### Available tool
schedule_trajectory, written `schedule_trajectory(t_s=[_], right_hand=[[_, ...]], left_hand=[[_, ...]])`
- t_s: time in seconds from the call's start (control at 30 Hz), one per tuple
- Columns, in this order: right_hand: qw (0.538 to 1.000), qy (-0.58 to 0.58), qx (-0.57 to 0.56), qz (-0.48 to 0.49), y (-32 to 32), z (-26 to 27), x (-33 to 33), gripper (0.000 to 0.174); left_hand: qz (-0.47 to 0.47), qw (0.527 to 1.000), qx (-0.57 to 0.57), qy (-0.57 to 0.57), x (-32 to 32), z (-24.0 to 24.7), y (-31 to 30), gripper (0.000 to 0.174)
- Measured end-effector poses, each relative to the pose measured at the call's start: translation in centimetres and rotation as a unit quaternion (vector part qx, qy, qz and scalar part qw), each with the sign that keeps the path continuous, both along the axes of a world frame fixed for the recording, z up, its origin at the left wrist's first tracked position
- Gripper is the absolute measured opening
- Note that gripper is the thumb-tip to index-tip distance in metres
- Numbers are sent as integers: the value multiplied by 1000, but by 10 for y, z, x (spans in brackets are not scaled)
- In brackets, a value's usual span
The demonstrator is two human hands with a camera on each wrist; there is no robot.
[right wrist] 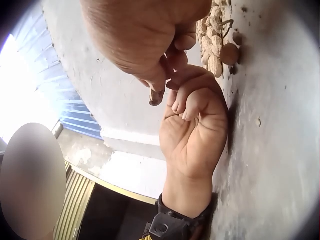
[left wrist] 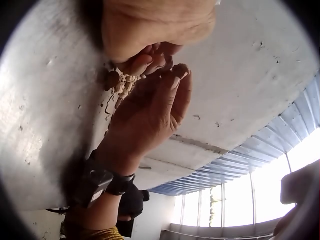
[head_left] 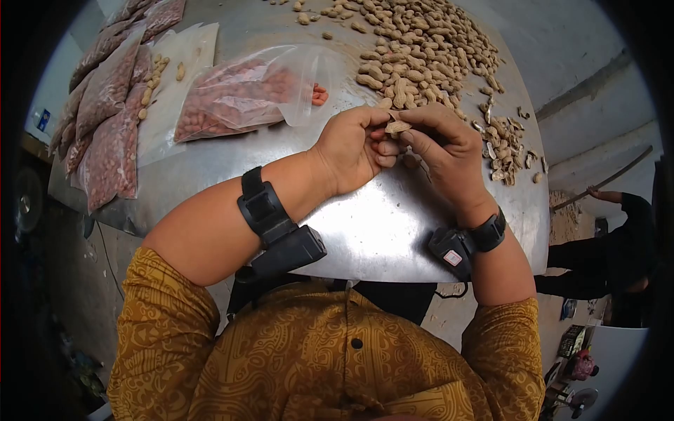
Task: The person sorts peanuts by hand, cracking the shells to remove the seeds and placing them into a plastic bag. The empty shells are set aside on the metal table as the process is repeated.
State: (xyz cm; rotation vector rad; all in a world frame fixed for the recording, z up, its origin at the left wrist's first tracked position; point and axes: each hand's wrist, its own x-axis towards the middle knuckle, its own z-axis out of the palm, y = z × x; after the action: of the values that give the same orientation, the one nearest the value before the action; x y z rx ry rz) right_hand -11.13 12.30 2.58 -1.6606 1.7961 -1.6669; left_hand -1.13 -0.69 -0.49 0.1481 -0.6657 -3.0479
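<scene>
In the head view, my right hand [head_left: 449, 151] pinches a pale peanut shell [head_left: 398, 127] between thumb and forefinger. Beside it my left hand [head_left: 347, 151] has its fingers curled toward the palm, the thumb reaching to the right fingertips. A reddish peanut kernel [head_left: 378, 132] shows at the curled left fingers; how many lie inside is hidden. The right wrist view shows the left hand [right wrist: 192, 125] palm-on, close under the right hand [right wrist: 150, 35]. The left wrist view has the shell [left wrist: 181, 70] at the right hand's [left wrist: 145, 117] fingertips.
A big heap of unshelled peanuts [head_left: 421, 49] lies beyond the hands on the metal table [head_left: 365, 238]. Broken shells [head_left: 505, 147] lie at the right. Left stands an open clear bag of red kernels [head_left: 239, 95], with several filled bags [head_left: 109, 154] stacked farther left. A person [head_left: 618, 238] is at far right.
</scene>
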Motion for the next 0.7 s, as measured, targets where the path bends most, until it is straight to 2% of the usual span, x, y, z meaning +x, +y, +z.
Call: schedule_trajectory(t_s=[0.13, 0.23, 0.33, 0.43, 0.7], right_hand=[[996, -78, 36, -27, 3, 6, 5, 16], [998, -34, 20, -42, 2, 4, 2, 14], [997, -66, 17, -31, 2, 10, 6, 13], [1000, 15, -19, -12, -1, 0, 0, 14], [999, -27, -9, -16, 7, 10, -4, 15]], left_hand=[[-15, 1000, 14, 8, 0, -1, -1, 22], [-10, 999, -32, -18, 1, 4, 2, 20], [1, 994, -106, 2, 5, 8, 5, 17], [-6, 989, -146, 12, 5, 11, 7, 16], [-53, 988, -134, 58, 8, 14, 9, 21]])
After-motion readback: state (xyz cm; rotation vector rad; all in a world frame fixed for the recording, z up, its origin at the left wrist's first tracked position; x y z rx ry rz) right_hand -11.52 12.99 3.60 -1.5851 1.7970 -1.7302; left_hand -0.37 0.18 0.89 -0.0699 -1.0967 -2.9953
